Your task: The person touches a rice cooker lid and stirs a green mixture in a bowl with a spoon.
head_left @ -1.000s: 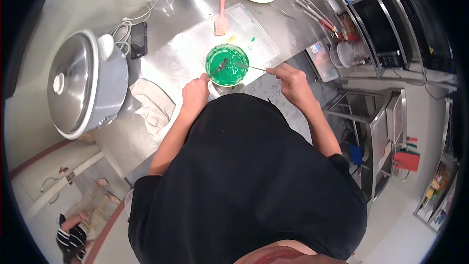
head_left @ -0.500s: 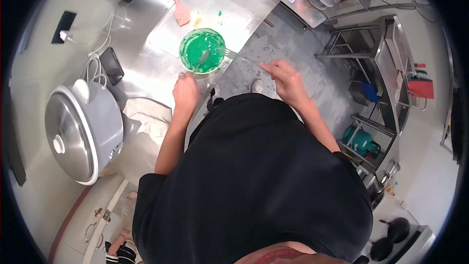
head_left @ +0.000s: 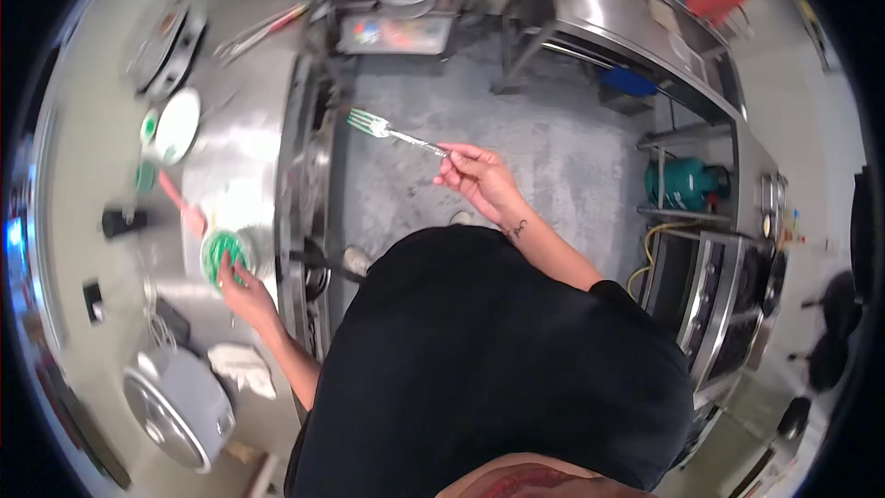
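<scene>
My right hand [head_left: 481,183] pinches the handle of a metal fork [head_left: 371,124] and holds it out over the floor, tines pointing left. Green stuff coats the tines. Over on the left, my left hand [head_left: 244,299] is at the near rim of a bowl of green mixture [head_left: 221,247], its fingers stretched out and apart over it. I make out no spoon in that hand, though the area is blurred. A pink spatula [head_left: 189,212] lies just beyond the bowl on the steel counter.
A rice cooker [head_left: 175,406] and a white cloth [head_left: 241,369] are on the near counter. Farther along stand a white plate [head_left: 179,124], a black cup [head_left: 123,221] and a small green container [head_left: 146,175]. A steel rack with a teal gas cylinder [head_left: 682,184] is at the right.
The view has swung to the right. My right hand has drawn the fork away from the bowl. My left hand's fingers have spread, and the spoon it held no longer shows.
</scene>
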`<state>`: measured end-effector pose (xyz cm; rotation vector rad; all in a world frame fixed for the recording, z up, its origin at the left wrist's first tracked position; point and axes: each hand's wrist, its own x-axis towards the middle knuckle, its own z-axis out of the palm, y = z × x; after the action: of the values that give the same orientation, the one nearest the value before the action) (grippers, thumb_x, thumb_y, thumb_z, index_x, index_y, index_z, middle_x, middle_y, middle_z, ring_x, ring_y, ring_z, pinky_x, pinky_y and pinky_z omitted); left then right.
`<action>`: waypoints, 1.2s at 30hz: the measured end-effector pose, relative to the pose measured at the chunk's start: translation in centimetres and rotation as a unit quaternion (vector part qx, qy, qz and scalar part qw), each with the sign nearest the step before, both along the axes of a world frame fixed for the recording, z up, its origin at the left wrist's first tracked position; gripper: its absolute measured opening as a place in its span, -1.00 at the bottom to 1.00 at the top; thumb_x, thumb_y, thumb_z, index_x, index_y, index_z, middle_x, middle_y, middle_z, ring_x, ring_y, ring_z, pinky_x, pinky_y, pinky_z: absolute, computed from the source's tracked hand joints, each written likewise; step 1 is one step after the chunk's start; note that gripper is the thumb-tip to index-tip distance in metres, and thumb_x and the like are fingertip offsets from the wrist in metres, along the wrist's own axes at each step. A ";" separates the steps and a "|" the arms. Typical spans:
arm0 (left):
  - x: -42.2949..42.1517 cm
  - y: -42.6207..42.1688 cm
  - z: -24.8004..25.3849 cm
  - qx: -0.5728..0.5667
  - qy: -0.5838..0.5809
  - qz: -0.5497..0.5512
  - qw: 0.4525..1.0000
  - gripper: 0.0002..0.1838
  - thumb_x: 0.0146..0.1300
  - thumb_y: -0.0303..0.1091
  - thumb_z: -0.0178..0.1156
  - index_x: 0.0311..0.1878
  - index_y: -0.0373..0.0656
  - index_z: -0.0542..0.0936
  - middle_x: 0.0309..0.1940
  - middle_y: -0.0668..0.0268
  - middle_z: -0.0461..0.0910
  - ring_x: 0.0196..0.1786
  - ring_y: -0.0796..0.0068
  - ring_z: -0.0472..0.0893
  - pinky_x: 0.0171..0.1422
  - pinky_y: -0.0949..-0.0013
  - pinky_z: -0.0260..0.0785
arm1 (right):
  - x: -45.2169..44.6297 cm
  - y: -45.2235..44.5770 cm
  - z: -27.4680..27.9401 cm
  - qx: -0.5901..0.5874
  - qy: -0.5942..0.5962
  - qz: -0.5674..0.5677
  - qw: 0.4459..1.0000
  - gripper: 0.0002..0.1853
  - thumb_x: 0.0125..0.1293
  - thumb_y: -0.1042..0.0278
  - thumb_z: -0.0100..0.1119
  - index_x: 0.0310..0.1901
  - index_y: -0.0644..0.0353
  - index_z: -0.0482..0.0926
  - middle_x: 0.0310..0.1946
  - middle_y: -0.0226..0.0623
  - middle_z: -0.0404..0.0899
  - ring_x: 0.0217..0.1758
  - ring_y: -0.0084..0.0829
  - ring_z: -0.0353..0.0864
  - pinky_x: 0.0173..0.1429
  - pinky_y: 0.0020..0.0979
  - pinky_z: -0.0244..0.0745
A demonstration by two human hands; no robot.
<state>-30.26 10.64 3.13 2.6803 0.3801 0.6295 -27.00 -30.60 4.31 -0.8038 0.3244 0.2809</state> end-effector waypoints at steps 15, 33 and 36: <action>21.7 -46.0 -5.9 -0.086 0.303 -0.340 0.886 -0.66 0.44 -0.14 -0.01 -0.29 -0.23 0.52 -0.56 0.05 0.58 -0.39 0.02 0.63 -0.30 0.09 0.41 | -2.2 -37.3 -6.5 0.162 0.011 -0.367 0.916 -0.64 0.44 0.38 0.02 0.17 0.41 0.41 -0.37 -0.33 0.51 -0.39 -0.54 0.43 -0.04 -0.35 0.51; 46.3 -97.1 0.8 -0.024 0.251 -0.701 0.668 -0.79 0.36 -0.34 0.01 -0.07 -0.25 0.52 -0.34 -0.05 0.61 -0.25 -0.06 0.61 -0.13 0.12 0.41 | 17.0 -80.4 -7.6 -0.838 0.059 -0.369 0.397 -0.64 0.15 0.62 0.11 0.01 0.19 0.62 -0.43 -0.16 0.57 -0.43 -0.22 0.60 -0.26 -0.31 0.50; 46.6 -97.9 -0.7 0.007 0.280 -0.638 0.718 -0.79 0.36 -0.34 0.04 -0.04 -0.22 0.51 -0.26 -0.07 0.61 -0.19 -0.09 0.60 -0.09 0.05 0.41 | 21.0 -87.9 -9.1 -0.890 0.050 -0.274 0.361 -0.68 0.14 0.51 0.11 -0.03 0.20 0.60 -0.46 -0.23 0.57 -0.38 -0.26 0.63 -0.25 -0.20 0.49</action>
<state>16.30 -87.28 2.44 2.2884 -1.2663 -0.6038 -5.98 -118.51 -4.83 -2.7801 1.0272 -0.9905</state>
